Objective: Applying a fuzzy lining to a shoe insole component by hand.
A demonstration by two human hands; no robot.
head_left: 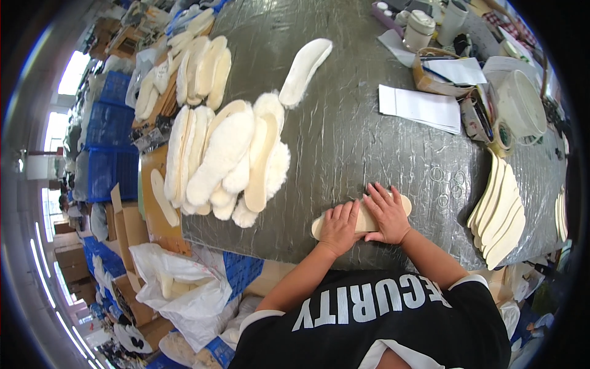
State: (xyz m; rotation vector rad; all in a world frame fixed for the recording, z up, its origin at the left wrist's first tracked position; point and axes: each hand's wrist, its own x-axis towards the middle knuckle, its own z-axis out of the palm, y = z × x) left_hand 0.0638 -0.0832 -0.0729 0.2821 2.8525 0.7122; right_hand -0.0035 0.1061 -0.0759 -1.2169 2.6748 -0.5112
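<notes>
A cream insole (pixel 365 222) lies crosswise near the front edge of the dark table. My left hand (pixel 340 226) rests flat over its left part, fingers stretched out together. On its right part my right hand (pixel 387 216) lies with fingers spread, thumb close to the left hand. Both insole ends stick out past the hands; the hands hide much of its middle. To the left is a loose heap of fluffy white insoles (pixel 224 154), some with the smooth side up. At the right, several cream insole pieces (pixel 499 209) lie fanned out, overlapping.
A single fleece insole (pixel 305 71) lies farther back. White paper sheets (pixel 420 107), a box of tools (pixel 439 71), a white jar (pixel 419 29) and a tape roll (pixel 504 136) occupy the far right. Left of the table are blue crates (pixel 110 123) and a white plastic bag (pixel 184 295).
</notes>
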